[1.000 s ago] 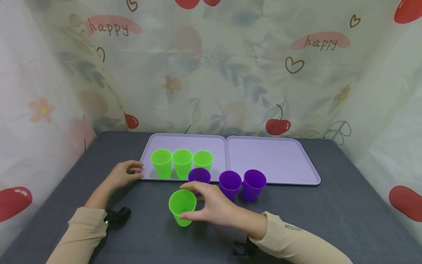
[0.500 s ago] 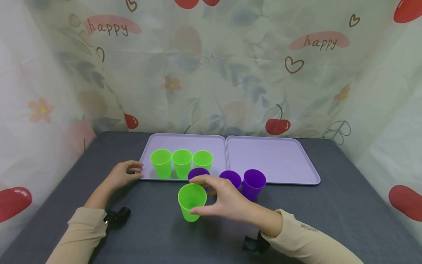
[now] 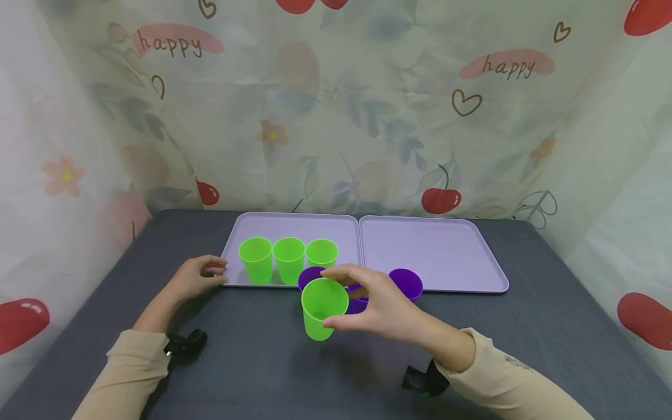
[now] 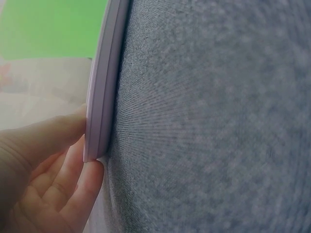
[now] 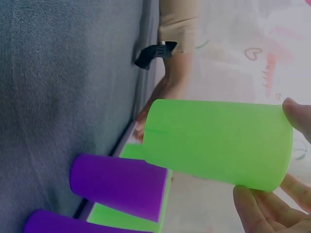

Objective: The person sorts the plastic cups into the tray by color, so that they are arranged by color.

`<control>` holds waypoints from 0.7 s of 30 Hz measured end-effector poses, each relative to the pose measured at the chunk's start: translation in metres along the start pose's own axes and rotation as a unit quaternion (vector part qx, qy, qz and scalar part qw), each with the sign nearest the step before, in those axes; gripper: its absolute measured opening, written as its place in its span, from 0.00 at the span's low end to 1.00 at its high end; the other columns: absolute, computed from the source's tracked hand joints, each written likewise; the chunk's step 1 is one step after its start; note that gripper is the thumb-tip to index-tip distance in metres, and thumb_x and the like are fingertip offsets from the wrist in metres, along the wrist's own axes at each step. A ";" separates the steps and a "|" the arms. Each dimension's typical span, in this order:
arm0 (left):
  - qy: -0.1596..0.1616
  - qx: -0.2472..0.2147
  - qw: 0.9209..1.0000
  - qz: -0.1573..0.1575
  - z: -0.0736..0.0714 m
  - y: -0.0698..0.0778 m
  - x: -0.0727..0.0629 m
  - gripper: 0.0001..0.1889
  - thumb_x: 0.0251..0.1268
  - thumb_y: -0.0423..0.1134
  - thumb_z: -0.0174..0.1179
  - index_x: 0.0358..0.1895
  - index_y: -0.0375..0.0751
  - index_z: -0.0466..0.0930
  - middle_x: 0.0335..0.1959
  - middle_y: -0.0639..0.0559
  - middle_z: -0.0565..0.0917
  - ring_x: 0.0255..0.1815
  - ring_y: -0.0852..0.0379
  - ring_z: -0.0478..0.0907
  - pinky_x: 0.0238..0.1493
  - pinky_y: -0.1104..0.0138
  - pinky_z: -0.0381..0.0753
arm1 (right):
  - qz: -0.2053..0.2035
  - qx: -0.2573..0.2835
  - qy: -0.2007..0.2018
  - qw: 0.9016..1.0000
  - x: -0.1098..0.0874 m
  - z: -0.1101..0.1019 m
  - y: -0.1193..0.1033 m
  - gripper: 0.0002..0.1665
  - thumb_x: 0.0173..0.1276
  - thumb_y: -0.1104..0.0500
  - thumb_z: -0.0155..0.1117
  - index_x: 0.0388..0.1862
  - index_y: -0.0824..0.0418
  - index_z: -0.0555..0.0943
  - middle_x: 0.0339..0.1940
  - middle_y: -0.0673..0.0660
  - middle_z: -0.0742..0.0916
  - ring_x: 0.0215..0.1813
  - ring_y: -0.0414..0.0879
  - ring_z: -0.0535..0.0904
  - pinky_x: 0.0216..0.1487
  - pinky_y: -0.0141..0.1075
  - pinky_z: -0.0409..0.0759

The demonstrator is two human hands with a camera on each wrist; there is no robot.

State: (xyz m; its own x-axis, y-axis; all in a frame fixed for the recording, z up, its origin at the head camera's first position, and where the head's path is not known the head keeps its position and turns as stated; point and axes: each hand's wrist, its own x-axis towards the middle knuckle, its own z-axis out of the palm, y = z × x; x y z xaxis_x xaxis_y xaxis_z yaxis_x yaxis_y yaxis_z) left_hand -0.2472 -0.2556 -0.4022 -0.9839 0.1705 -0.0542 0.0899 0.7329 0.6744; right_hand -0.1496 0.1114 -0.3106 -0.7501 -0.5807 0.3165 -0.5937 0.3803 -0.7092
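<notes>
My right hand (image 3: 385,303) holds a green cup (image 3: 320,309) near its rim, thumb on one side and fingers on the other. In the right wrist view the green cup (image 5: 218,143) is clear of the table. Three purple cups stand behind it: the left purple cup (image 3: 308,276) is partly covered by the green one, the middle is mostly hidden by my hand, and the right purple cup (image 3: 406,282) shows its upper part. At the left tray's (image 3: 346,233) front corner, my left hand (image 3: 194,277) pinches the tray rim (image 4: 99,97) between thumb and fingers.
Three green cups (image 3: 289,259) stand in a row on the left tray. A second lilac tray (image 3: 430,251) adjoins it on the right. Both lie on a dark grey table (image 3: 252,361), with a patterned curtain (image 3: 336,116) around it.
My right hand has carried the green cup up, to the right and away from me, now overlapping the left and middle purple cups. My left hand stays at the tray corner.
</notes>
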 end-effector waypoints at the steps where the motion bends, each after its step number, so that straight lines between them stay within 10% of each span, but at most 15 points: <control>1: -0.001 0.000 1.000 -0.001 0.000 0.000 0.000 0.24 0.60 0.40 0.62 0.56 0.30 0.73 0.54 0.33 0.79 0.54 0.40 0.76 0.53 0.51 0.74 | 0.000 -0.001 0.004 1.000 -0.001 -0.002 0.000 0.35 0.48 0.55 0.76 0.56 0.59 0.75 0.51 0.52 0.84 0.50 0.45 0.81 0.47 0.31 0.80; 21: 0.019 0.002 1.000 0.008 0.002 -0.001 0.000 0.22 0.59 0.38 0.62 0.54 0.29 0.74 0.51 0.32 0.80 0.53 0.40 0.77 0.51 0.53 0.74 | 0.012 -0.001 0.032 0.999 -0.009 -0.028 -0.005 0.36 0.47 0.58 0.76 0.58 0.57 0.74 0.54 0.52 0.83 0.49 0.43 0.81 0.48 0.32 0.80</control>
State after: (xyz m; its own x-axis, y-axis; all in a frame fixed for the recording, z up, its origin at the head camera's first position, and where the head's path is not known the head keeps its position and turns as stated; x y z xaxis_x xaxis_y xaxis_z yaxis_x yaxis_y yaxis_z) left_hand -0.2467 -0.2553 -0.4042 -0.9875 0.1568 -0.0158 0.1056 0.7330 0.6720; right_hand -0.1478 0.1351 -0.2919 -0.7810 -0.5245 0.3391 -0.5761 0.3952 -0.7155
